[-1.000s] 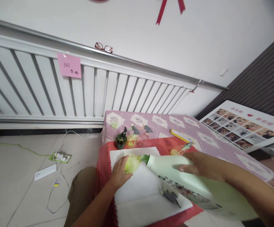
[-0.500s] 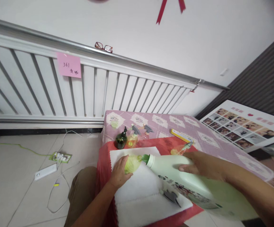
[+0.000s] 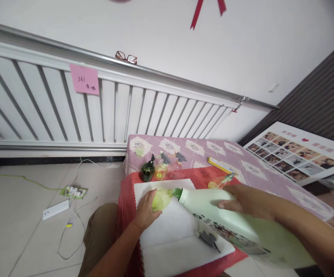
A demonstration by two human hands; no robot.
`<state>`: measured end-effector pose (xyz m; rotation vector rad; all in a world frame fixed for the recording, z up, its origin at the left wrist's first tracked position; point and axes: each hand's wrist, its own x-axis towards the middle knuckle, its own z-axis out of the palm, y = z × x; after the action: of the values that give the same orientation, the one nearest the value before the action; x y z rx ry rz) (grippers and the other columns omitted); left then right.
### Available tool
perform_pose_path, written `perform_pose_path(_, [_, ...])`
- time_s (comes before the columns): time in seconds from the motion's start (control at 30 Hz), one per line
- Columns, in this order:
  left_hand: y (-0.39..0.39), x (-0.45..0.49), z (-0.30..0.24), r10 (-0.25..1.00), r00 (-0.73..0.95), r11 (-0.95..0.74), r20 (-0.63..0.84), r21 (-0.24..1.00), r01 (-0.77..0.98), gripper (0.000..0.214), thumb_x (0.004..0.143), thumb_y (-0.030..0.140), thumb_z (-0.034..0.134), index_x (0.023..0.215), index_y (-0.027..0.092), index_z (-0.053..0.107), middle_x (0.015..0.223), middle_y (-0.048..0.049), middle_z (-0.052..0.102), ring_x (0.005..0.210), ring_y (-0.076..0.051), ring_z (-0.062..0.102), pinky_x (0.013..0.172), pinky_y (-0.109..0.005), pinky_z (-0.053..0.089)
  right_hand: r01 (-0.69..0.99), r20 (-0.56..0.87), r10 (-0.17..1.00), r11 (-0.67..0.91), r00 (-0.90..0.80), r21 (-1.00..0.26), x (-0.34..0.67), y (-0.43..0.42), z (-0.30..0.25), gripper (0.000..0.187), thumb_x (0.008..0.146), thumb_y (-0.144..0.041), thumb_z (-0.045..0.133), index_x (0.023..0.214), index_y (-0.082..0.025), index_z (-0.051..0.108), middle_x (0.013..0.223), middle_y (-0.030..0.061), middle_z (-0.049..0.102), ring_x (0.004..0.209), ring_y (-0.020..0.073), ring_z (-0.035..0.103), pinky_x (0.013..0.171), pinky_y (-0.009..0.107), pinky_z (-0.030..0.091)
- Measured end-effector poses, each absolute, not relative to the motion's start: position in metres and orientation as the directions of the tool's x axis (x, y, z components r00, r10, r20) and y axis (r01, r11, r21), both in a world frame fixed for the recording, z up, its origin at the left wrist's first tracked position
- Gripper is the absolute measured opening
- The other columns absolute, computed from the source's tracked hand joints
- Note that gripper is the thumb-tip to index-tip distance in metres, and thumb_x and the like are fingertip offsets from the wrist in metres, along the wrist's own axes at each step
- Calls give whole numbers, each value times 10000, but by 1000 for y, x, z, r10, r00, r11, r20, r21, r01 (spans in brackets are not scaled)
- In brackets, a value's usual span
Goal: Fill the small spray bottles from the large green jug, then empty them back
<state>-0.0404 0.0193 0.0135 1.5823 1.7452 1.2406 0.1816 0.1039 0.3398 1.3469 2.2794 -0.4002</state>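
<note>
My left hand (image 3: 144, 211) grips a small clear bottle (image 3: 160, 199) holding yellow-green liquid, standing on a white towel (image 3: 172, 238). My right hand (image 3: 243, 201) holds a large pale green jug (image 3: 213, 209), tipped over so its green spout meets the small bottle's mouth. A grey spray-trigger cap (image 3: 208, 239) lies on the towel under the jug.
A dark green bottle (image 3: 147, 171), two small spray bottles (image 3: 162, 167), a yellow box (image 3: 221, 166) and a green-tipped bottle (image 3: 220, 181) sit on the pink table (image 3: 201, 150). A photo board (image 3: 296, 154) leans at right. Power strip (image 3: 74, 191), power bank (image 3: 55, 209) and cables lie on the floor.
</note>
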Motion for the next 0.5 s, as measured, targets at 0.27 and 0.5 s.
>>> perform_pose_path(0.27, [19, -41, 14, 951, -221, -71, 216, 849, 524, 841, 649, 211, 686, 1412, 209, 331, 1410, -92, 449, 1322, -261, 396, 1131, -418, 316, 877, -532, 740, 480, -413, -14, 182, 105, 340, 570, 770, -655, 470, 1055, -186, 625, 1110, 156, 673, 1008, 340, 627, 839, 400, 475])
perform_pose_path(0.5, [19, -40, 14, 953, -218, -70, 212, 850, 522, 833, 659, 215, 677, 1415, 219, 328, 1420, -86, 440, 1331, -258, 385, 1136, -422, 307, 870, -519, 738, 493, -431, -20, 183, 104, 339, 557, 766, -659, 476, 1007, -185, 643, 1072, 150, 693, 969, 332, 644, 811, 392, 489])
